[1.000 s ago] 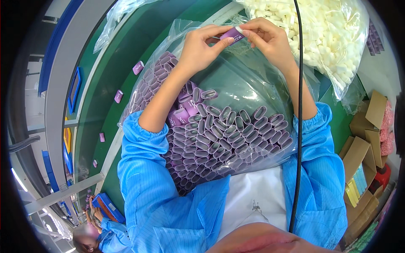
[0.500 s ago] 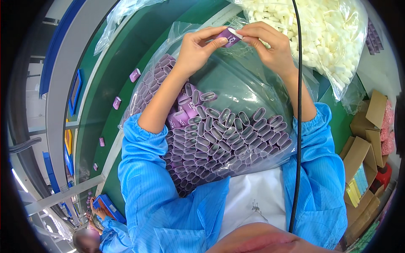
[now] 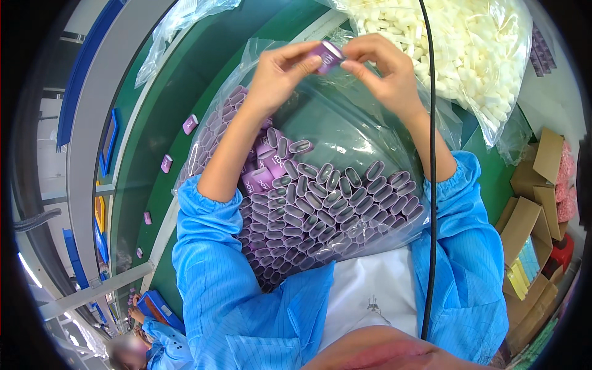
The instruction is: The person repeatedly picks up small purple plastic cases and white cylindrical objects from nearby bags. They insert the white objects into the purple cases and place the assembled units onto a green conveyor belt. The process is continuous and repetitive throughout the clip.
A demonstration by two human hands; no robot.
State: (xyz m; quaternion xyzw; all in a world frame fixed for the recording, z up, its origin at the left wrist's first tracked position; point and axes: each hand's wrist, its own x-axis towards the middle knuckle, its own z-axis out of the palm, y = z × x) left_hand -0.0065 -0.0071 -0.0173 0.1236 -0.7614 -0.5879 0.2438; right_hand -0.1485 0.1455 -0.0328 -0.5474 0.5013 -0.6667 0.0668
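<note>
My left hand (image 3: pixel 277 74) pinches a small purple oval sleeve (image 3: pixel 327 58) between thumb and fingers, above the far edge of the clear bag. White filling shows in the sleeve's upper opening. Close by its right end is my right hand (image 3: pixel 385 71), thumb and forefinger apart and curled, with nothing visible between them. Whether a fingertip touches the sleeve I cannot tell. Below my forearms, the clear plastic bag (image 3: pixel 345 117) holds rows of similar purple sleeves (image 3: pixel 314 200), most standing with their openings up. A few lie on their sides near my left forearm.
A clear bag of white foam pieces (image 3: pixel 450 55) stands at the far right. A black cable (image 3: pixel 433 154) hangs across my right arm. Several purple sleeves (image 3: pixel 166 163) stand on the green belt at left. Open cardboard boxes (image 3: pixel 524 228) are at right; a co-worker (image 3: pixel 163 345) sits lower left.
The white piece my right fingers were pressing at the sleeve's opening now sits inside it. Those fingers have parted. My left hand and the sleeve have shifted slightly left.
</note>
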